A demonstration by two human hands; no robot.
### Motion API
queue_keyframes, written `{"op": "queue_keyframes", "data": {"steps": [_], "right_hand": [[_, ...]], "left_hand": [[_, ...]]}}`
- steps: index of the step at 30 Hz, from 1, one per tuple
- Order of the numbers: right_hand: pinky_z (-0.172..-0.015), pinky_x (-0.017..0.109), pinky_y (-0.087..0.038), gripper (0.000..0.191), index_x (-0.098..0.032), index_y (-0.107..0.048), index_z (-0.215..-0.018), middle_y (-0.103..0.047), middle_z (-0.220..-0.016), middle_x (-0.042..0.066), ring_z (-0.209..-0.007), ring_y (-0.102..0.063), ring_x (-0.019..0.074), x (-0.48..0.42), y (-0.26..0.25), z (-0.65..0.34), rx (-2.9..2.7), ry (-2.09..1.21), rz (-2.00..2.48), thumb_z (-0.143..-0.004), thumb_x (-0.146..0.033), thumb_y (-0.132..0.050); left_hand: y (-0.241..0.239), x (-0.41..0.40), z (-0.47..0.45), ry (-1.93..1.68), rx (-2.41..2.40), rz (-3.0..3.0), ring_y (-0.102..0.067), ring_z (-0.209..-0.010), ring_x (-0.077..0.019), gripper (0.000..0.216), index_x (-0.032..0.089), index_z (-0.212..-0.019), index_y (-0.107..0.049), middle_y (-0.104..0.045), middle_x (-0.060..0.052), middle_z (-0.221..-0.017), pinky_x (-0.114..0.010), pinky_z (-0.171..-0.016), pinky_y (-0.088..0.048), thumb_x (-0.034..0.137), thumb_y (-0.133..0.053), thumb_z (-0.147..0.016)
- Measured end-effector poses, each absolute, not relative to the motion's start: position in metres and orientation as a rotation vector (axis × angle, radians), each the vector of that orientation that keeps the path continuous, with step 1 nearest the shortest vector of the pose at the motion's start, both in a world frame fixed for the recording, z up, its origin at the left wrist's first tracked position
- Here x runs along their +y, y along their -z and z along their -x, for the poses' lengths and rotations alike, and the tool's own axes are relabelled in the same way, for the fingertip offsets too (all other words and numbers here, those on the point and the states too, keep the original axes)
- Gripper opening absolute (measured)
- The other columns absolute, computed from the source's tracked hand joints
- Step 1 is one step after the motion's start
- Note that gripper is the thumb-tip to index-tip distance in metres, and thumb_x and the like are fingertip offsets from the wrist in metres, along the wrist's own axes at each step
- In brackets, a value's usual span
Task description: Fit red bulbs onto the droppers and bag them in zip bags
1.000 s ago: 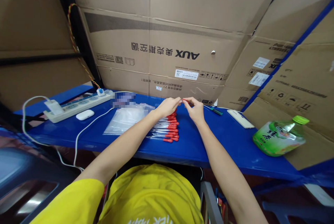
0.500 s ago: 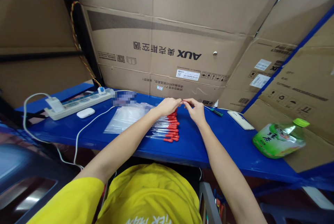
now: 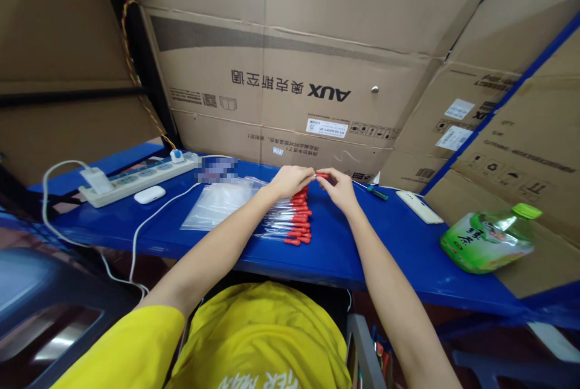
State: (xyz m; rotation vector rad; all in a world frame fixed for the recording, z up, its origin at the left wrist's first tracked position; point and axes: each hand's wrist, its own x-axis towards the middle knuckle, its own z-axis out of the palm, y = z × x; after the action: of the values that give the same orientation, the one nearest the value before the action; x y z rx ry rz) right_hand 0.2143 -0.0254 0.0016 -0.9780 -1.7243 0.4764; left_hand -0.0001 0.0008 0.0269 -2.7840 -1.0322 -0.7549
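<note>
Above the far part of the blue table, my left hand and my right hand meet fingertip to fingertip. Between them is a small red-handled screwdriver, its red end pinched by my right thumb and fingers. My left fingers close around its other end, whose shaft is mostly hidden. Below and partly behind my left hand lies a row of similar red-handled screwdrivers, slim shiny shafts pointing left. Clear plastic bags lie flat left of the row, partly under my left forearm.
A green-handled screwdriver and a white phone-like slab lie to the right. A green-labelled bottle rests on its side. At the left are a power strip, a white case and cables. Cardboard walls the back.
More of the red handle now shows between my fingertips, lying level. Both hands have shifted slightly upward; the row and the bags have stayed put.
</note>
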Motion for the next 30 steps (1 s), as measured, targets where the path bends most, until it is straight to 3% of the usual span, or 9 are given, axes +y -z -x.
{"op": "queue_keyframes", "data": {"steps": [4,9,22,30], "right_hand": [[-0.065,0.034,-0.061,0.043,-0.021,-0.077,-0.104,-0.078,-0.084,0.004,-0.067,-0.07,0.0196,-0.024,-0.003,-0.213,-1.627,-0.624,0.954,-0.084,-0.059,-0.077],[-0.07,0.036,-0.063,0.048,-0.021,-0.075,-0.102,-0.078,-0.084,0.004,-0.072,-0.073,0.0202,-0.024,-0.005,-0.213,-1.524,-0.661,0.908,-0.079,-0.063,-0.082],[-0.069,0.039,-0.063,0.049,-0.022,-0.071,-0.089,-0.076,-0.075,0.004,-0.067,-0.073,0.0219,-0.025,-0.005,-0.217,-1.555,-0.645,0.905,-0.078,-0.069,-0.082],[-0.07,0.038,-0.063,0.048,-0.022,-0.069,-0.092,-0.075,-0.077,0.004,-0.069,-0.073,0.021,-0.027,-0.006,-0.21,-1.554,-0.609,0.901,-0.083,-0.069,-0.077]], "left_hand": [[-0.025,0.006,0.003,0.86,-0.994,2.833,-0.072,-0.104,-0.0238,0.04,0.021,-0.116,-0.069,-0.076,-0.01,-0.114,-0.03,-0.086,-0.049,0.045,-0.037,-0.113],[-0.02,0.016,0.005,0.936,-0.85,2.938,-0.07,-0.106,-0.023,0.042,0.018,-0.116,-0.066,-0.075,-0.012,-0.113,-0.031,-0.091,-0.049,0.038,-0.03,-0.114],[-0.023,0.006,0.001,0.685,-0.995,2.841,-0.074,-0.091,-0.0248,0.031,0.022,-0.109,-0.067,-0.08,-0.011,-0.104,-0.029,-0.071,-0.042,0.037,-0.041,-0.112],[-0.022,0.007,0.0,0.731,-0.977,2.834,-0.073,-0.088,-0.0248,0.034,0.022,-0.109,-0.067,-0.079,-0.011,-0.1,-0.029,-0.071,-0.04,0.04,-0.038,-0.113]]}}
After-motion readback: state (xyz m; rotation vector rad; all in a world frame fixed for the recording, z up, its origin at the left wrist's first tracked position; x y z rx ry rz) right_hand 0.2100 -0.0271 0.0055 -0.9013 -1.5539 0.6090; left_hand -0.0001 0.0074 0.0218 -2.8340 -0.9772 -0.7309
